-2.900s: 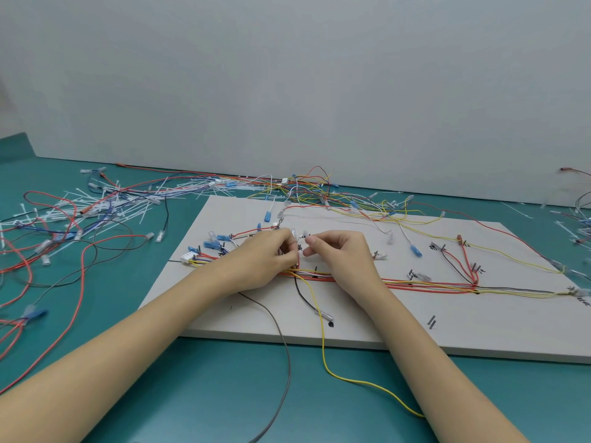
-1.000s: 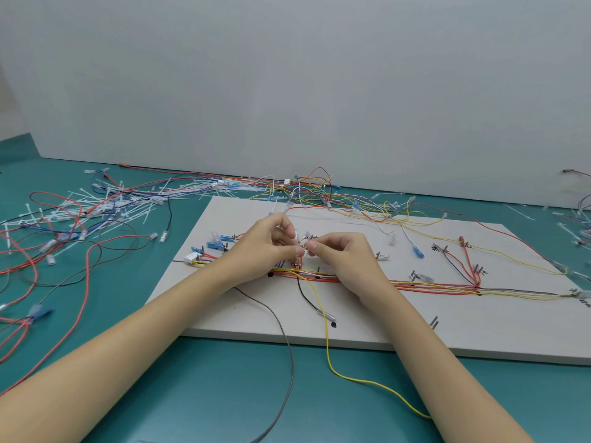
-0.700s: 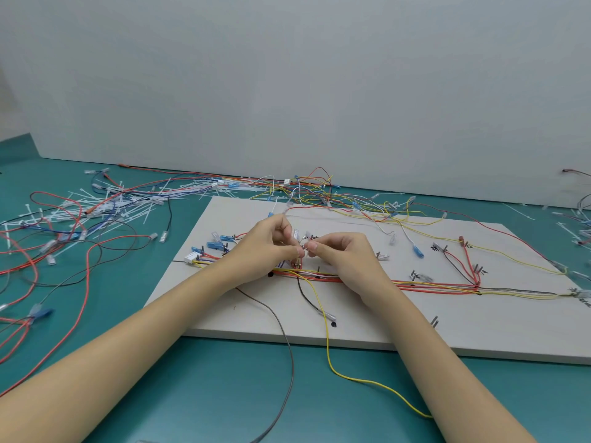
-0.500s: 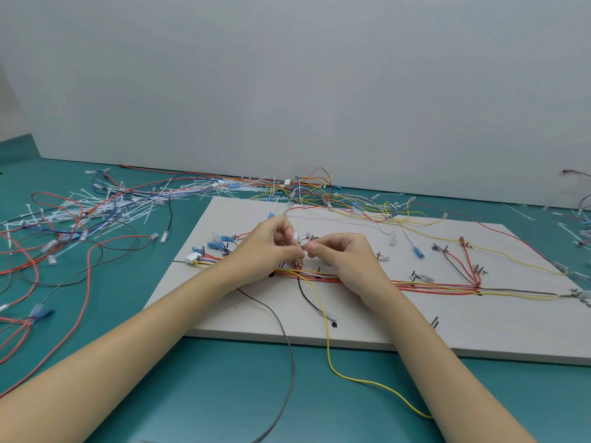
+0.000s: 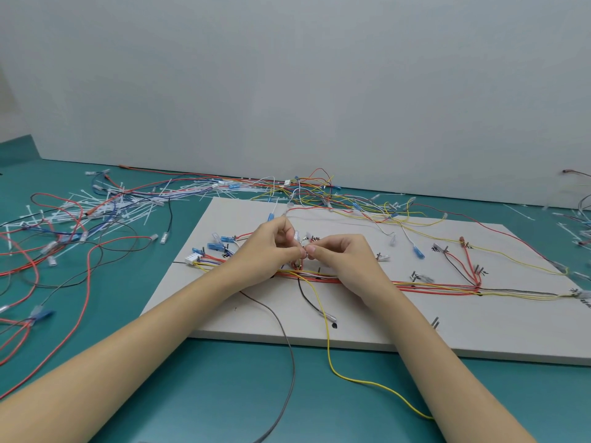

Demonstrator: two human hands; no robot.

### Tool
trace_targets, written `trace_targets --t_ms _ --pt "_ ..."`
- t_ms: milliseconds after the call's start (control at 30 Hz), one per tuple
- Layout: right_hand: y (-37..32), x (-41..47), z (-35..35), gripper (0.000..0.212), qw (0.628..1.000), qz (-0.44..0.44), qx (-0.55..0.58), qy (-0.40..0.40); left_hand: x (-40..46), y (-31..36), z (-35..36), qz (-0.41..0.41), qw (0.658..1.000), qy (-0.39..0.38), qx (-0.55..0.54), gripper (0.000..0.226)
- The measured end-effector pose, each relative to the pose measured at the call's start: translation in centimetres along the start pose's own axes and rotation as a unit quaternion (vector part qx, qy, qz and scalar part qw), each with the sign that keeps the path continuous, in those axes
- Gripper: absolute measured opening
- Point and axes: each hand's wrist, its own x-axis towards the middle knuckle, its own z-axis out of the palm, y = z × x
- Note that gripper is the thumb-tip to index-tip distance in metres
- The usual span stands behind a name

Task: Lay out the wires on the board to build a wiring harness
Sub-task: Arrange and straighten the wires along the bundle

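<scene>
Above board [image 5: 367, 314] centre, left hand [image 5: 268, 254] and right hand [image 5: 342, 254] together, pinching wire ends [image 5: 302, 247].

Both my forearms reach forward and angle in toward each other, with my left hand [image 5: 268, 251] and right hand [image 5: 343, 255] meeting fingertip to fingertip, fingers curled, thumbs and forefingers pinched tight, wrists low.

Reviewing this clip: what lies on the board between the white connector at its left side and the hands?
In the head view, short blue, yellow and red wires run from the white connector toward the left hand; blue terminals lie just behind them.
</scene>
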Motion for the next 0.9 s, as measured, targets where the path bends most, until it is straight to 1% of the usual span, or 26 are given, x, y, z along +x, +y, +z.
trace_targets --t_ms 100,167,333,667,800,900 --pt "-0.01 -0.03 -0.26 0.02 1.0 -0.002 -0.002 -0.017 0.05 -0.11 -0.02 0.0 1.0 0.006 -0.006 0.034" --pt "0.0 -0.06 -0.37 0.021 1.0 -0.002 0.0 -0.02 0.07 -0.13 -0.05 0.001 1.0 0.005 -0.009 0.035" --pt "-0.03 -0.24 -0.38 0.016 1.0 -0.001 0.01 -0.009 -0.16 -0.08 0.15 0.019 1.0 -0.007 -0.008 0.033" --pt "-0.4 -0.25 -0.26 0.01 0.999 0.024 0.018 0.025 -0.45 -0.09 0.4 0.05 0.998 0.011 0.032 0.033" --pt "-0.39 -0.23 -0.19 0.01 0.999 0.03 0.015 0.01 -0.53 -0.2 0.44 0.058 0.997 0.024 0.041 0.033" --pt "-0.35 -0.15 -0.27 0.015 0.999 0.04 0.013 -0.008 -0.52 -0.18 0.34 0.055 0.997 0.04 0.041 0.034"
